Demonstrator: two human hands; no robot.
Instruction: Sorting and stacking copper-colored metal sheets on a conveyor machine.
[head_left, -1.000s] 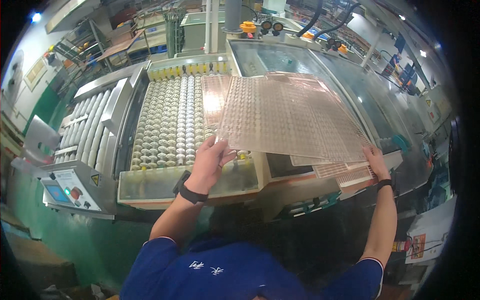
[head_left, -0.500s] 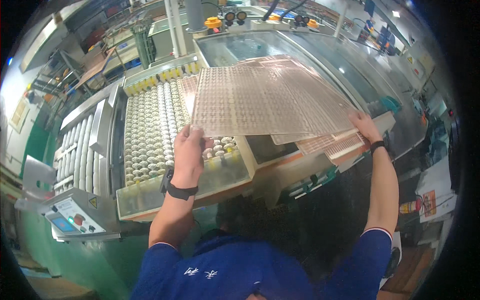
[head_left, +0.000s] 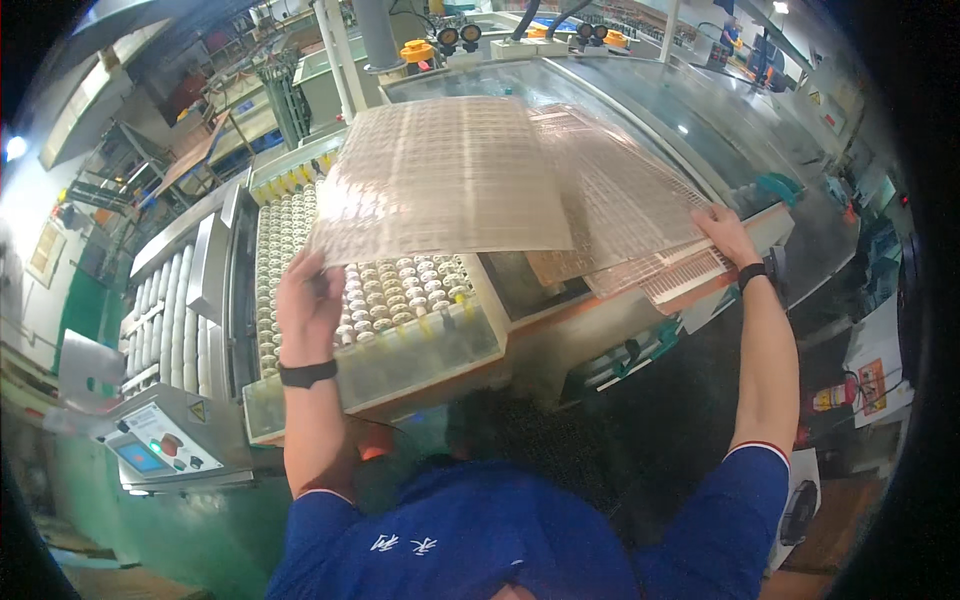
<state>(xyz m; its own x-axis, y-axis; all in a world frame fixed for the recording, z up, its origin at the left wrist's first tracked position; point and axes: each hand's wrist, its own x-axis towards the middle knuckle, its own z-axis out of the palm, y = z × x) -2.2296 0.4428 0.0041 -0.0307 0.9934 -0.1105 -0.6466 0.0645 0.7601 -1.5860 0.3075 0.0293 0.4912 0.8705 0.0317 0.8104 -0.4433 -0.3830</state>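
Note:
My left hand (head_left: 310, 308) is closed on the near left corner of a thin, copper-coloured circuit board panel (head_left: 440, 185), which is held up over the roller bed (head_left: 400, 290). To the right, partly under that panel, lie other copper-coloured panels (head_left: 620, 190), fanned over one another on the machine's cover. My right hand (head_left: 728, 235) pinches the right edge of one of these, with its fingertips partly hidden. The lowest panel (head_left: 690, 283) shows a striped border near the front edge.
Left of the roller bed stands a conveyor of plain white rollers (head_left: 165, 300), with a control box (head_left: 160, 445) in front. Glass covers (head_left: 660, 110) stretch along the back right. A green handle (head_left: 635, 360) sticks out below the machine's front edge. Yellow-capped fittings (head_left: 418, 50) stand behind.
My left hand has moved left with its panel, which now lies farther over the roller bed and apart from the other panels. My right hand has stayed at nearly the same place.

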